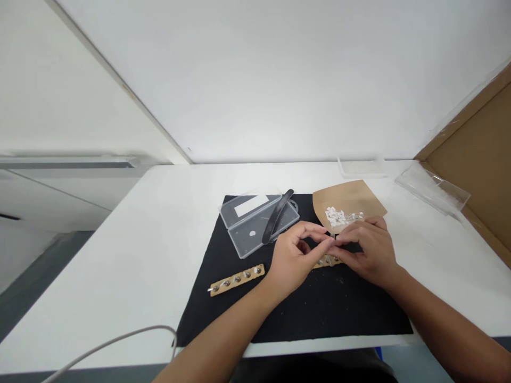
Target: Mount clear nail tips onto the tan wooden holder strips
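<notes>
My left hand [294, 258] and my right hand [368, 249] meet fingertip to fingertip over a black mat [303, 314]. Both are curled in a pinch around something tiny that I cannot make out. Just under the fingers lies a tan strip [328, 261], mostly hidden by the hands. A second tan strip with a row of small metal studs [237, 279] lies to the left on the mat. Behind my right hand, a brown paper sheet [351, 201] carries a pile of small white pieces [334, 216].
A clear plastic case [255, 223] sits open at the mat's back, with a dark curved tool [277, 216] lying across it. Clear plastic lids [431, 187] rest at the back right by a brown board [479, 154]. A grey cable [120, 340] crosses the table's front left edge.
</notes>
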`<state>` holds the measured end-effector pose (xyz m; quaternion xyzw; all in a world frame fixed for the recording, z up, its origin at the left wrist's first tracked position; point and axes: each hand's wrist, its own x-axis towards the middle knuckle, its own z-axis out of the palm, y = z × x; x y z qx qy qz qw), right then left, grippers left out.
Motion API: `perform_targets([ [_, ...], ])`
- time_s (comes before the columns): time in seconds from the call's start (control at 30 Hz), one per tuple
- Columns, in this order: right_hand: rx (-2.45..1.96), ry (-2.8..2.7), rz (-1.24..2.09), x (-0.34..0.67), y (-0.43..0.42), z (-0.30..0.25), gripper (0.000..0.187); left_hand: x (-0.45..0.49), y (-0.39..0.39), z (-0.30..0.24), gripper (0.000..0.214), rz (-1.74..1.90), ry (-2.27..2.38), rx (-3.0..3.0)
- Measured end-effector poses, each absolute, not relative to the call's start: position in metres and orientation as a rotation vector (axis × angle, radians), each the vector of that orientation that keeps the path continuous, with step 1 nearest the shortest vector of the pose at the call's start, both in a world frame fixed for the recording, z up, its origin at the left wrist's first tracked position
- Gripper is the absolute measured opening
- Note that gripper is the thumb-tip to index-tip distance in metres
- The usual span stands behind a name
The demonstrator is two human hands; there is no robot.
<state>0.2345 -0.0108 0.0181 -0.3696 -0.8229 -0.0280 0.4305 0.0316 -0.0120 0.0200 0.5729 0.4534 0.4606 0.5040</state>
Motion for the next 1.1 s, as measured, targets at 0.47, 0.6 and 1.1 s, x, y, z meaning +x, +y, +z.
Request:
perform_targets([
  [0.47, -1.008, -2.086, 0.242, 0.242, -0.013, 0.02, 0.022, 0.033, -0.012, 0.016, 0.027, 1.071, 1.064, 1.415],
  [0.6, -1.099, -2.039, 0.427, 0.243, -0.014, 0.022, 0.021, 0.034, -0.012, 0.011, 0.032, 1.086, 1.061, 1.419],
  [1.1, -1.168, -2.201, 0.831, 0.286, -0.007, 0.029, 0.032, 0.023, -0.004, 0.007, 0.022, 1.006, 0.75, 2.49],
])
